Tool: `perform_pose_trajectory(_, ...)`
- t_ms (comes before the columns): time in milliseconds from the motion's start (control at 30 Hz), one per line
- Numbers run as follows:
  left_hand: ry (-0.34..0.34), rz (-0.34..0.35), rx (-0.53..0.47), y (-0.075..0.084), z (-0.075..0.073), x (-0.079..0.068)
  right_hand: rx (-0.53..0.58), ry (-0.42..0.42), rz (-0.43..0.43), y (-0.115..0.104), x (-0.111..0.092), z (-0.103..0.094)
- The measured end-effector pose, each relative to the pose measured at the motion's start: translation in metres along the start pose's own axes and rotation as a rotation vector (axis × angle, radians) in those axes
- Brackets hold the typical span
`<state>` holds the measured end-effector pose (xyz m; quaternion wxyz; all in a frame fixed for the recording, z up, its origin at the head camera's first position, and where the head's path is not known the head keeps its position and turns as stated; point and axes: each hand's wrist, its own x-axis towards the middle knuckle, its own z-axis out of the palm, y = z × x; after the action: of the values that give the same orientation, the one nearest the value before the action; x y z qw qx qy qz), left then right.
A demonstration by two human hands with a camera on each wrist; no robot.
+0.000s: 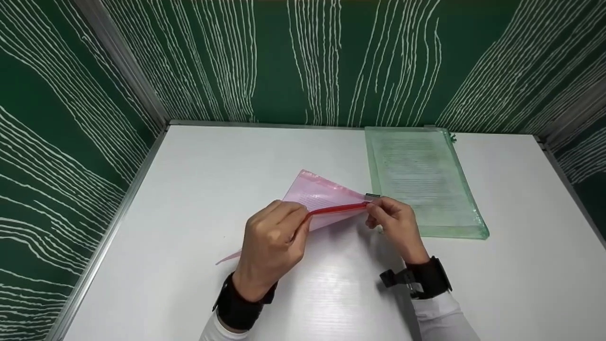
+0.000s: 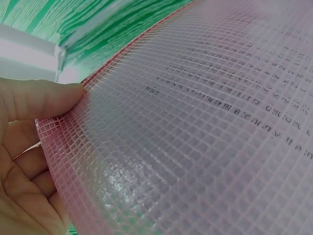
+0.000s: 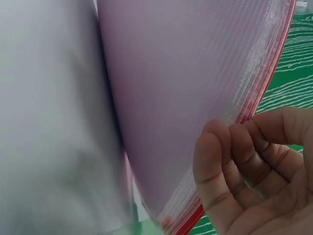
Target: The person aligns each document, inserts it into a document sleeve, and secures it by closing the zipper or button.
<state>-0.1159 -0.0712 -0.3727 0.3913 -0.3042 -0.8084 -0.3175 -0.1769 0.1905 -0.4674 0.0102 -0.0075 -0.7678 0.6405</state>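
A pink mesh zipper pouch [image 1: 315,187] is held up at a tilt over the white table, with a printed sheet [image 2: 230,98] showing through its mesh. My left hand [image 1: 274,232] pinches the pouch's edge between thumb and fingers. At the right end of the red zipper [image 1: 338,208], my right hand [image 1: 395,222] pinches the edge with its fingertips. Whether a zipper slider sits between those fingertips is hidden. The right wrist view shows the red-edged side of the pouch running past my right fingers [image 3: 242,144].
A green mesh zipper pouch [image 1: 421,180] with printed paper inside lies at the back right of the white table [image 1: 189,189]. Green panels with white wavy lines [image 1: 270,61] stand along the back and sides.
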Motion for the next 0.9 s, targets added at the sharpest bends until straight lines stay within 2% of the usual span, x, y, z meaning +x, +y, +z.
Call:
perform_pose_trajectory(400, 0.013, -0.008, 0.009, -0.0007, -0.0008, 0.0017, 0.007, 0.01, -0.015, -0.0029, -0.0003, -0.0001)
perform_pose_trajectory(633, 0.026, -0.009, 0.008, -0.0011, -0.0012, 0.0019, 0.019, 0.053, -0.012, 0.0007, 0.002, -0.001)
perform_pose_trajectory(900, 0.041, -0.021, 0.016, -0.0021, -0.0017, 0.0008, 0.02, 0.05, -0.015, 0.0013, 0.002, -0.0008)
